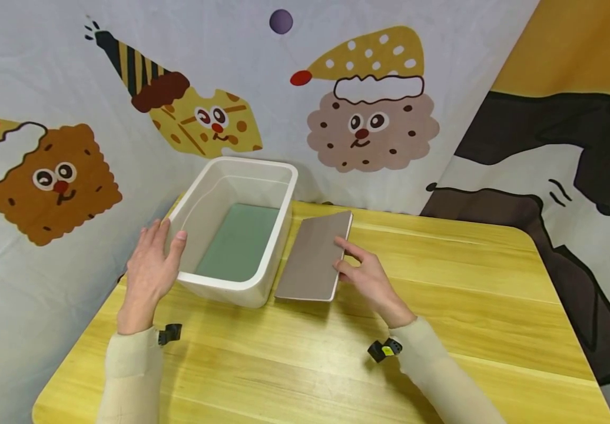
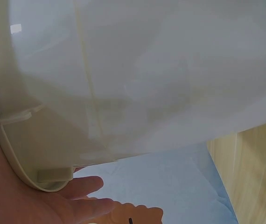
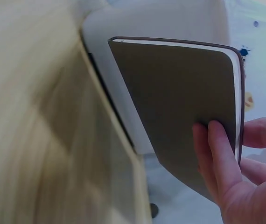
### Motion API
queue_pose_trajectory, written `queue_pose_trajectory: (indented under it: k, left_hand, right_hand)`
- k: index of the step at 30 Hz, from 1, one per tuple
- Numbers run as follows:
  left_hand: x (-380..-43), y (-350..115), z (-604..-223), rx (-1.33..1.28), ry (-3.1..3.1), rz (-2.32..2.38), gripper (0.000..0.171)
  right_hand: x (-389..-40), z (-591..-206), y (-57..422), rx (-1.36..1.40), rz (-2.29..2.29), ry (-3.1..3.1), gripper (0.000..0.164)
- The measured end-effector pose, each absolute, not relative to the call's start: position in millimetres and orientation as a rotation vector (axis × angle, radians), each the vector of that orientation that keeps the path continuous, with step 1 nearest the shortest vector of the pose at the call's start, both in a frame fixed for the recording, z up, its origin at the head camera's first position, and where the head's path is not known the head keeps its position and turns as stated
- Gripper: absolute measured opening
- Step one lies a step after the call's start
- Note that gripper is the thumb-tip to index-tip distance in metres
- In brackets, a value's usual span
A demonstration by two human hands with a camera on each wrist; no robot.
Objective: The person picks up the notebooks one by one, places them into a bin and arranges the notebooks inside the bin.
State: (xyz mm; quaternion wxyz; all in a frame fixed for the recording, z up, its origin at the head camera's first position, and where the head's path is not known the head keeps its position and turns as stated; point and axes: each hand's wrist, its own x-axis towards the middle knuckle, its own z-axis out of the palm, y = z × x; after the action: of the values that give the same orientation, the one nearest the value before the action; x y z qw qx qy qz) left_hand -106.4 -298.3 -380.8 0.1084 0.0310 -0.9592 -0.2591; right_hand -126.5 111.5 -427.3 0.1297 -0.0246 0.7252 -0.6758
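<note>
My right hand (image 1: 370,281) pinches a grey-brown notebook (image 1: 312,256) by its right edge, with the thumb and fingers on opposite covers. The notebook is tilted and stands just right of a white plastic bin (image 1: 278,247). In the right wrist view the notebook (image 3: 179,88) shows its white page edges and rounded corners. On the bin's floor lies a flat green rectangle (image 1: 244,244); its kind is unclear. My left hand (image 1: 151,268) rests against the bin's left rim, fingers extended. In the left wrist view the bin's wall (image 2: 147,84) hides part of that hand.
A yellow wood-grain table (image 1: 443,282) carries the bin, which stands near the back left edge. Behind it hangs a white cloth (image 1: 262,76) with cartoon figures. Small black devices (image 1: 169,334) are worn at both wrists.
</note>
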Motion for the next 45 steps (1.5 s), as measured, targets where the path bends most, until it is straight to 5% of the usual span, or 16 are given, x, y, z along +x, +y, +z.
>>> queue_pose_trajectory:
  k: [45]
  left_hand:
    - [-105,-297,-378,0.094,-2.828,-0.763,0.081]
  right_hand:
    - [-104,-348,134,-0.12,-2.311,1.971,0.058]
